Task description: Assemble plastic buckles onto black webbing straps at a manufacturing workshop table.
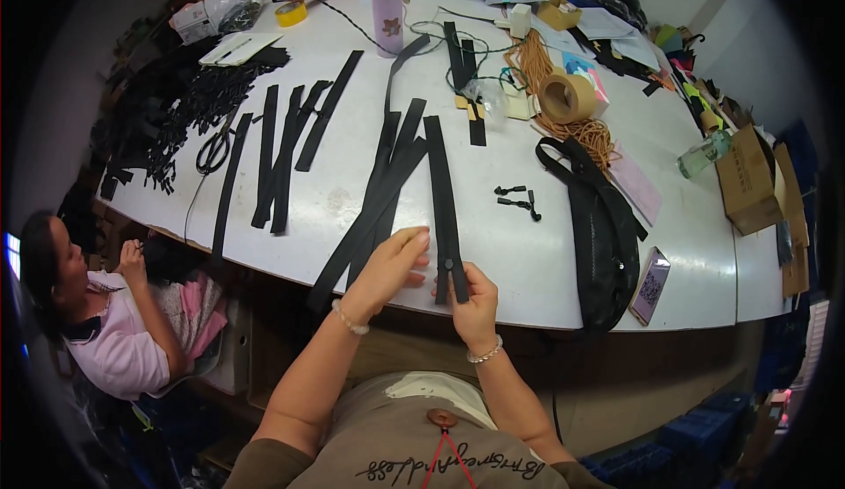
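Note:
A long black zipper strip (443, 191) lies lengthwise on the white table (528, 251), its near end split below a small black slider (448, 264). My right hand (475, 300) pinches the near end of this strip at the table's front edge. My left hand (393, 264) rests with its fingers bent just left of the slider, touching the strip's edge; whether it grips the strip cannot be told. Several more black strips (378, 194) lie crossed to the left of it. Two loose black zipper pulls (518, 199) sit to the right.
A black bag (603, 234) and a phone (650, 285) lie at the right. Scissors (215, 147) and more black strips (280, 154) lie at the left. A pink bottle (385, 9), tape rolls (568, 97), orange cord and a cardboard box (750, 181) stand farther back. A seated person (106, 313) is at lower left.

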{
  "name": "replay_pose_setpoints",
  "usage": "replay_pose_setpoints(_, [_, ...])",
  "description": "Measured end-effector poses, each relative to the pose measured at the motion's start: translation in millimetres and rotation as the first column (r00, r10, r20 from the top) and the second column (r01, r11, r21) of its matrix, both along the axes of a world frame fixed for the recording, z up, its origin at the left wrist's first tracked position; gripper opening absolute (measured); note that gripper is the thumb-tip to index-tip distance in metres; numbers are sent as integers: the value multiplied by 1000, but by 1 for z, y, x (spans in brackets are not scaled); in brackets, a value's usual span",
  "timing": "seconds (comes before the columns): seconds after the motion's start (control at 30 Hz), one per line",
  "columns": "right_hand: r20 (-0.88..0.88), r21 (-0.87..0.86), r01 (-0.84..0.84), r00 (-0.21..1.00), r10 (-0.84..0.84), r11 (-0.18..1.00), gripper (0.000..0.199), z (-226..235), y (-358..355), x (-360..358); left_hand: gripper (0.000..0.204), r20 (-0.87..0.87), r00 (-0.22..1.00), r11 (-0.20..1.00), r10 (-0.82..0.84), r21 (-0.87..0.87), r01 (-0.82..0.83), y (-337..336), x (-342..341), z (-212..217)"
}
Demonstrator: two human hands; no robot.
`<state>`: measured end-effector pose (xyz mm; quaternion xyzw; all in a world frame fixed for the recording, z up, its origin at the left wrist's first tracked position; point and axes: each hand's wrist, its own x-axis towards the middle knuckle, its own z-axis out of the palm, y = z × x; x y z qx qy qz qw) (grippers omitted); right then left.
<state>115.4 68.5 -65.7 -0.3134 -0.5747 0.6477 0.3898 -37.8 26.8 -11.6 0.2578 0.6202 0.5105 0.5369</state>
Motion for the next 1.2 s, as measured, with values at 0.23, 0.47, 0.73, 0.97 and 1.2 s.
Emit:
replay_pose_setpoints(0.23, [-64, -124, -116, 992, 109, 985, 9, 19, -4, -4, 31, 259, 965, 999, -43, 35, 35, -12, 2, -9])
replay_pose_setpoints(0.47, [-48, -33, -23, 999, 21, 999, 11, 7, -7, -1, 27, 255, 955, 976, 153, 111, -187, 5, 27, -25])
replay_pose_setpoints(0.73, [-89, -17, -16, 996, 15, 1000, 13, 0, -6, 0, 31, 177, 944, 931, 279, 191, -311, 12, 37, -29])
replay_pose_setpoints(0.97, [-53, 70, -79, 995, 83, 994, 16, 11, -6, 4, 31, 109, 947, 933, 303, 167, -318, 16, 30, -26])
replay_pose_setpoints(1.2, [-102, -28, -121, 988, 118, 992, 17, 1, -5, 5, 32, 106, 934, 919, 341, 172, -355, 20, 31, -29])
